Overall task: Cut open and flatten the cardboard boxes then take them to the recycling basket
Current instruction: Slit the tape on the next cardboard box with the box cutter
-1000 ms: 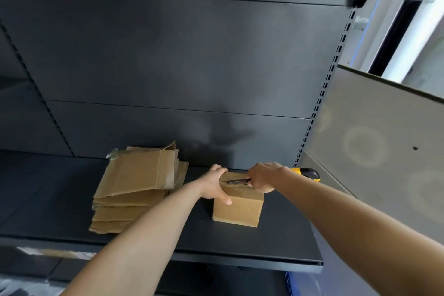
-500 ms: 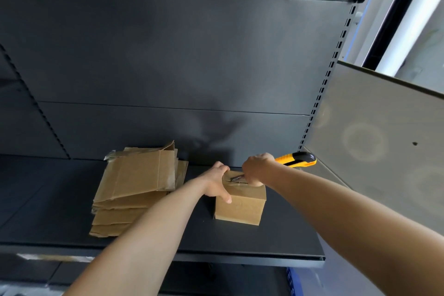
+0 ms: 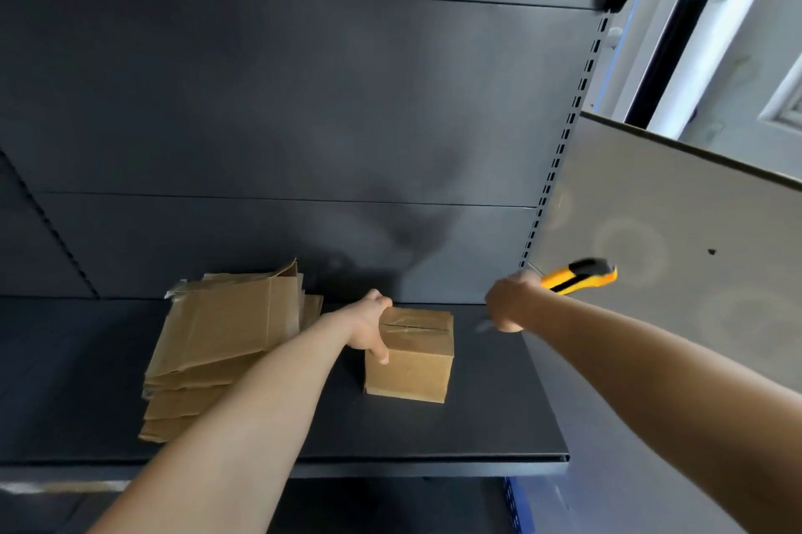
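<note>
Steadies small cardboard box (image 3: pixel 408 353) w/ left hand (image 3: pixel 369 332): fingers curled over its far-L top corner, one digit down the near face. Keeps box upright on black shelf (image 3: pixel 477 425), just R of flattened-box stack (image 3: pixel 225 342). Clamps right hand (image 3: pixel 505 308) round yellow utility knife (image 3: pixel 579 275), clear of box, to its R. Blade blurred, extension unclear. Shows taped top seam (image 3: pixel 412 329) running L–R, so near end faces knife hand. Likely next: re-entry from R.
</note>
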The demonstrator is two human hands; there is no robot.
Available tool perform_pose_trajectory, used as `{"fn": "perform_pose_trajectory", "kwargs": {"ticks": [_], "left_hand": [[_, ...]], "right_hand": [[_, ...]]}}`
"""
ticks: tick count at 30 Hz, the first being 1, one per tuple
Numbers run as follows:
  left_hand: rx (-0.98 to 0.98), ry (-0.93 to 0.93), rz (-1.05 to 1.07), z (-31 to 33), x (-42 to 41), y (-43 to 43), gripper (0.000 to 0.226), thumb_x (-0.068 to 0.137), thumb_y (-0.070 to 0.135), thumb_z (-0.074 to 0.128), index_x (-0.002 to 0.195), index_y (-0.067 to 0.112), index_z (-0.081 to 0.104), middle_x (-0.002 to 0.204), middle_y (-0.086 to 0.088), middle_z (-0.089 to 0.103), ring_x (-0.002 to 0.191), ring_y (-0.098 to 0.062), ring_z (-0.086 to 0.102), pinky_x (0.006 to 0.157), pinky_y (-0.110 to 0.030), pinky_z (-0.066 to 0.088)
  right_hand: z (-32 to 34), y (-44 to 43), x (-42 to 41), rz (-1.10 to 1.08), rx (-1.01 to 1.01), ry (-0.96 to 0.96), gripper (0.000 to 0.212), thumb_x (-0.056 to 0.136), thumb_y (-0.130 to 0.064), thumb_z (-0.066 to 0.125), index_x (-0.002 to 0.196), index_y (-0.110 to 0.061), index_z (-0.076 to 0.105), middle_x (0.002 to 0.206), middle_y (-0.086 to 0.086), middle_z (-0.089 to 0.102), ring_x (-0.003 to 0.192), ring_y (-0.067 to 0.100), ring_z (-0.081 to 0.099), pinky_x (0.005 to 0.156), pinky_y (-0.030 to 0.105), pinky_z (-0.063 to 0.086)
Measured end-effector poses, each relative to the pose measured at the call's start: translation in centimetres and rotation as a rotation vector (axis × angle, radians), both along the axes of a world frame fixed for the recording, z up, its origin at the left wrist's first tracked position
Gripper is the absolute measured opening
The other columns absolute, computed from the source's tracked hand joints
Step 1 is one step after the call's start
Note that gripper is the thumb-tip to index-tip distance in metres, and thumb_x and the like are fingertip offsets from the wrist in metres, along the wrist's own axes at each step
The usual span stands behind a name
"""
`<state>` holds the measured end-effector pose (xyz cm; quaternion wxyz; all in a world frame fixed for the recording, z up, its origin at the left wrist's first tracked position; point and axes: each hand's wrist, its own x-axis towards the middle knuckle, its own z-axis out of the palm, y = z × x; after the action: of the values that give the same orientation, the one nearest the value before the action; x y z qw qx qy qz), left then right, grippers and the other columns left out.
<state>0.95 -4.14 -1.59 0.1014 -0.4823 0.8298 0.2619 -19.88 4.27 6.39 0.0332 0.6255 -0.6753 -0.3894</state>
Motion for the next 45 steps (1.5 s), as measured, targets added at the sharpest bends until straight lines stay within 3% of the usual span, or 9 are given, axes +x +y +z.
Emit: {"fn": "perform_pose_trajectory", "kwargs": {"ticks": [3, 5, 7, 9, 11, 15, 18, 27, 45], "left_hand": [[-0.006, -0.141, 0.001, 0.5, 0.8, -0.7, 0.109, 0.072, 0.022, 0.082, 0.154, 0.019, 0.009, 0.159, 0.001, 0.003, 0.142, -0.029, 0.026, 0.109, -0.041, 0.039], [-0.012, -0.235, 0.000, 1.2, 0.3, -0.7, 0.112, 0.076, 0.020, 0.079, 0.154, 0.020, -0.001, 0.160, -0.002, -0.007, 0.145, -0.032, 0.016, 0.112, -0.043, 0.035], [0.016, -0.263, 0.006, 2.0, -0.9, -0.1, 0.112, 0.079, 0.020, 0.073, 0.153, 0.023, -0.011, 0.160, -0.005, -0.019, 0.147, -0.037, -0.001, 0.115, -0.049, 0.026], [0.022, -0.201, 0.057, 2.5, -2.5, 0.7, 0.105, 0.082, 0.022, 0.068, 0.153, 0.024, -0.010, 0.159, -0.007, -0.022, 0.146, -0.040, -0.009, 0.116, -0.055, 0.018], [-0.034, -0.148, 0.120, 2.4, -3.5, 1.3, 0.096, 0.085, 0.033, 0.065, 0.154, 0.022, 0.000, 0.159, -0.010, -0.017, 0.145, -0.044, -0.006, 0.116, -0.058, 0.017], [-0.045, -0.105, 0.155, 1.1, -3.2, 1.9, 0.091, 0.083, 0.048, 0.067, 0.153, 0.019, 0.017, 0.159, -0.014, 0.004, 0.141, -0.043, 0.022, 0.112, -0.047, 0.034], [-0.065, -0.057, 0.169, 0.6, -2.7, 2.0, 0.084, 0.085, 0.048, 0.067, 0.151, 0.018, 0.024, 0.157, -0.014, 0.014, 0.138, -0.038, 0.031, 0.109, -0.043, 0.038], [-0.083, -0.034, 0.200, 0.1, -2.4, 2.6, 0.082, 0.087, 0.046, 0.064, 0.152, 0.019, 0.022, 0.159, -0.013, 0.012, 0.142, -0.040, 0.023, 0.112, -0.047, 0.034], [-0.117, -0.023, 0.207, 0.0, -2.3, 3.1, 0.078, 0.090, 0.046, 0.060, 0.153, 0.023, 0.019, 0.161, -0.012, 0.009, 0.145, -0.040, 0.013, 0.114, -0.052, 0.025]], "right_hand": [[0.6, 0.8, -3.0, -0.140, -0.056, -0.078, 0.032, 0.097, -0.016, 0.040, 0.124, -0.016, 0.056, 0.127, 0.002, 0.056, 0.115, 0.022, 0.055, 0.080, 0.029, 0.041], [0.1, 1.0, -3.3, -0.217, -0.079, -0.235, 0.037, 0.096, -0.015, 0.035, 0.127, -0.013, 0.055, 0.125, 0.006, 0.057, 0.099, 0.022, 0.059, 0.080, 0.030, 0.049], [-1.0, 1.1, -2.1, -0.332, -0.079, -0.451, 0.036, 0.099, -0.012, 0.029, 0.127, -0.008, 0.052, 0.113, 0.013, 0.058, 0.069, 0.021, 0.053, 0.060, 0.028, 0.049], [-2.7, 1.0, -1.2, -0.479, -0.088, -0.684, 0.029, 0.101, -0.013, 0.023, 0.113, -0.005, 0.049, 0.086, 0.015, 0.054, 0.059, 0.022, 0.048, 0.049, 0.028, 0.043], [-3.8, 1.2, -0.6, -0.637, -0.116, -0.875, 0.034, 0.101, -0.023, 0.024, 0.104, -0.001, 0.050, 0.073, 0.013, 0.049, 0.054, 0.022, 0.048, 0.047, 0.027, 0.044], [-4.9, 1.7, -0.1, -0.779, -0.159, -1.054, 0.035, 0.100, -0.031, 0.030, 0.089, -0.003, 0.049, 0.067, 0.013, 0.051, 0.050, 0.022, 0.051, 0.048, 0.026, 0.047], [-5.8, 2.1, 0.2, -0.837, -0.194, -1.119, 0.034, 0.101, -0.029, 0.031, 0.091, -0.002, 0.049, 0.067, 0.013, 0.051, 0.049, 0.022, 0.050, 0.047, 0.026, 0.048], [-7.5, 3.1, 0.6, -0.928, -0.196, -1.237, 0.033, 0.101, -0.026, 0.032, 0.081, -0.005, 0.048, 0.061, 0.012, 0.048, 0.046, 0.021, 0.046, 0.046, 0.024, 0.045], [-7.5, 4.5, 0.9, -0.977, -0.163, -1.332, 0.034, 0.100, -0.030, 0.032, 0.079, -0.007, 0.046, 0.059, 0.008, 0.047, 0.045, 0.018, 0.043, 0.045, 0.022, 0.041]]}}
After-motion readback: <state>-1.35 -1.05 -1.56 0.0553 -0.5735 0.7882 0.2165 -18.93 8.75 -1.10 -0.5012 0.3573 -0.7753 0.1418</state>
